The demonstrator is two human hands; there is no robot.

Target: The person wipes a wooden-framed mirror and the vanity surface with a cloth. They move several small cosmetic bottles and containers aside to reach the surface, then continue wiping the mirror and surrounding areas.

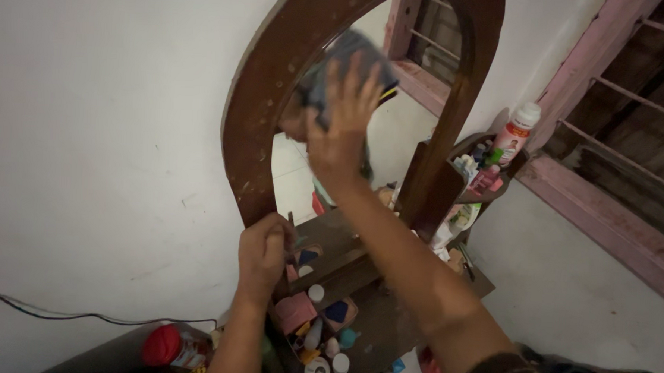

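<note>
Two hands work at centre frame: the right hand (340,127) presses a dark cloth (352,60) flat against the arched mirror (394,129) (blurred), while the left hand (263,252) grips the mirror's wooden frame (256,123) below. Pushing too hard could, I judge, rock it and topple the small bottles (318,335) crowding the shelf beneath.

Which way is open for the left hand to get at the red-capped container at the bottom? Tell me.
Probably yes: the left hand grips the mirror frame directly above the red-capped container, and nothing visible lies between them.
</note>
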